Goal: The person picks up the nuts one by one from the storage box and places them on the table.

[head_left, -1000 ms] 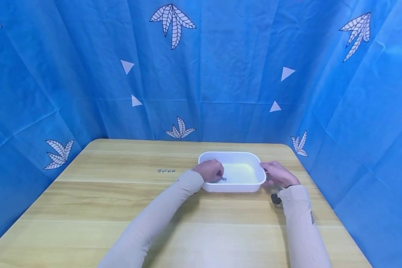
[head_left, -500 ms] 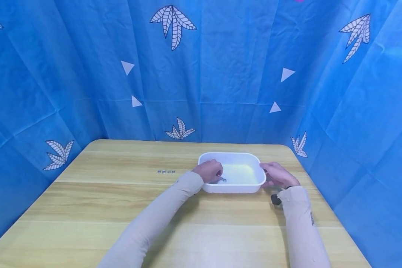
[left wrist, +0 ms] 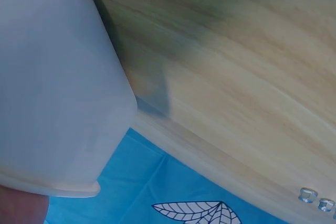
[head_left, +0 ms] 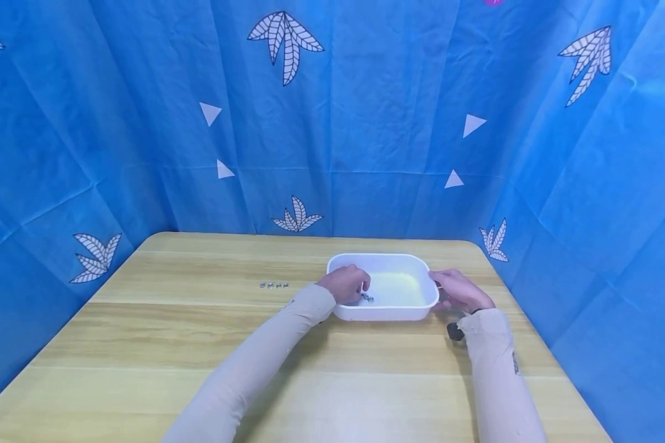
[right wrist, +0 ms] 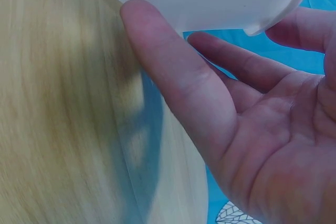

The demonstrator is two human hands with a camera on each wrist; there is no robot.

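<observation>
A white plastic basin (head_left: 383, 313) with rounded corners stands on the wooden table. My left hand (head_left: 345, 283) reaches over its left end, knuckles up, with the fingers bent down inside. Beside those fingertips, small clear shiny pieces (head_left: 370, 299) lie on the basin floor. The fingertips are mostly hidden, so I cannot tell whether they pinch a piece. My right hand (right wrist: 262, 124) holds the basin's right end, one digit against the lower wall and another at the rim. To the left, several more small clear pieces (head_left: 279, 285) sit in a row on the table.
The wooden table (head_left: 144, 344) has a rounded back edge. A blue curtain (head_left: 388, 123) with white leaf prints hangs behind and along both sides. A small black object (head_left: 455, 331) shows beside the right wrist.
My left fingers have lifted and opened slightly away from the small clear pieces in the basin, so more of them shows. The right hand and basin keep their place.
</observation>
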